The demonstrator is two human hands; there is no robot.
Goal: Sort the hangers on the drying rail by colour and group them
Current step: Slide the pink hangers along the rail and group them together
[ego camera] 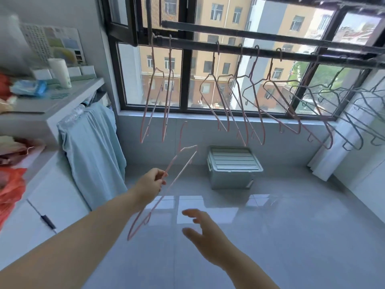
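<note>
Our left hand [153, 182] pinches a tilted pink hanger [187, 148] below the drying rail [229, 47], clear of it. Our right hand [206, 236] is spread wide, holding nothing. On the rail, other pink hangers [167, 105] hang left and grey hangers [354, 130] right.

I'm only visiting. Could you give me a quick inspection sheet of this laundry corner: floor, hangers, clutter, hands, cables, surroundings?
Surface: glossy grey tiled floor, reflecting window light.
Job's things: drying rail carries two pink hangers at its left end, a mostly pink bunch mid-rail and grey hangers at the right; a loose pink hanger is off the rail.
Clutter: lidded storage box on the floor; blue cloth draped from the shelf; white bottle, blue packet, orange bags.
Grippers: left hand pinches the loose pink hanger; right hand open, holding nothing.
Cables: nothing seen.
Surroundings: dark-framed window, apartment blocks outside.
</note>
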